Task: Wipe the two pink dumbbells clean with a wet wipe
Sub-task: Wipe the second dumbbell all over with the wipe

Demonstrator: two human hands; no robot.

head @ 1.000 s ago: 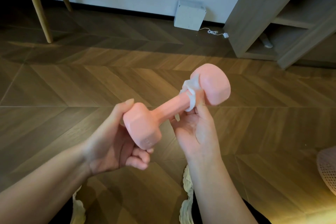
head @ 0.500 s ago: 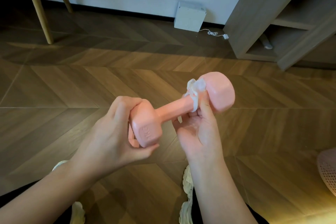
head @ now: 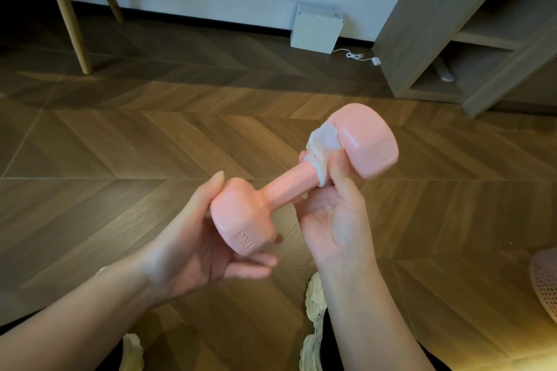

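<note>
A pink dumbbell [head: 286, 187] is held in the air above the wooden herringbone floor [head: 135, 144], its bar slanting from the near head at 7 o'clock up to the far head at 1 o'clock; embossed lettering shows on both heads, too blurred to read with certainty; the left grip [head: 199, 244] is closed on the near head, fingers curled beneath it and the thumb upright against its 9 o'clock side; the right grip [head: 334, 217] is closed round the bar just below the far head, pinching a white wet wipe [head: 322, 138] that is bunched round the bar where it meets that head, the thumb pressed on the wipe and the palm turned toward the camera; only this one dumbbell is in sight; at 12 o'clock a small white box [head: 316, 28] stands against the wall with a thin white cable [head: 355, 56] trailing toward 3 o'clock; a grey-brown shelf unit [head: 422, 24] fills the 2 o'clock corner; pale wooden furniture legs [head: 64, 9] stand at 10 o'clock; a cream shoe [head: 313, 304] lies at 6 o'clock beneath the right forearm; a pink perforated object [head: 545, 286] is cut off by the frame edge at 4 o'clock.
</note>
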